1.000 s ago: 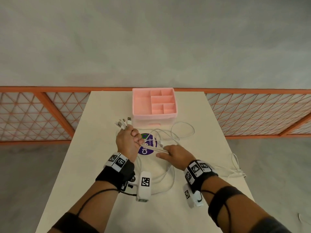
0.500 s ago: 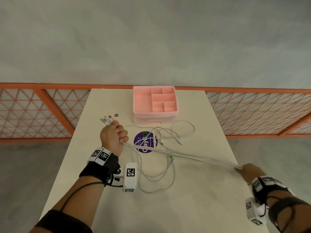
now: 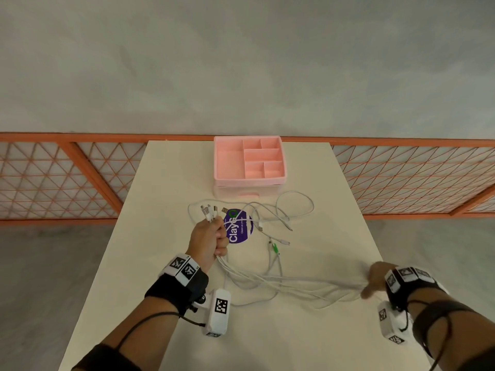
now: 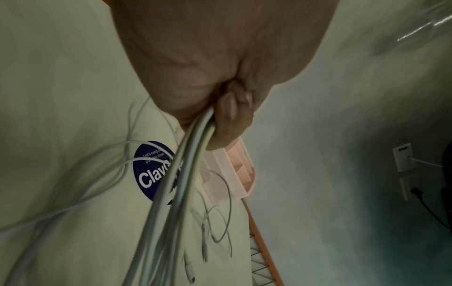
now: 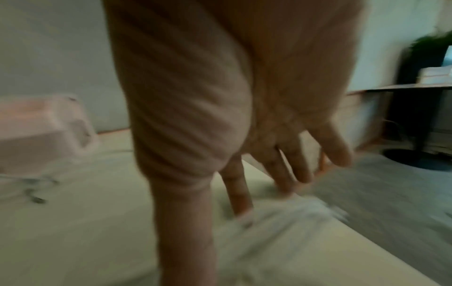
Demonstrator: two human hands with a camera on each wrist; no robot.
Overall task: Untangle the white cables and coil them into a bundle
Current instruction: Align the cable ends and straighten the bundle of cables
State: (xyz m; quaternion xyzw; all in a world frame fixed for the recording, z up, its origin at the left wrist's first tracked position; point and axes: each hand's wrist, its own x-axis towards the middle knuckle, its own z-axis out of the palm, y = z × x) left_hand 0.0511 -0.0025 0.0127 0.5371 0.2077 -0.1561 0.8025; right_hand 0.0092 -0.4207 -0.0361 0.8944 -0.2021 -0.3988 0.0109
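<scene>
Several white cables (image 3: 294,286) lie slack across the cream table (image 3: 160,277) between my hands. My left hand (image 3: 211,239) grips one end of the bunch in a fist, and the plugs (image 3: 210,211) stick out above it. The left wrist view shows the curled fingers (image 4: 232,116) round the cables (image 4: 176,183). My right hand (image 3: 373,279) is at the table's right edge, where the cables' far part lies. In the blurred right wrist view its fingers (image 5: 300,164) are straight and spread, with the index tip touching the cables (image 5: 293,211).
A pink compartment organiser (image 3: 250,180) stands at the table's far end. Loose cable loops and plugs, one green-tipped (image 3: 274,247), lie over a round purple sticker (image 3: 241,231). An orange mesh railing (image 3: 80,183) runs behind the table. The table's right edge is beside my right hand.
My right hand drew the cables out to the right until taut; now they sag onto the table. My left hand has shifted back right toward the sticker, still gripping.
</scene>
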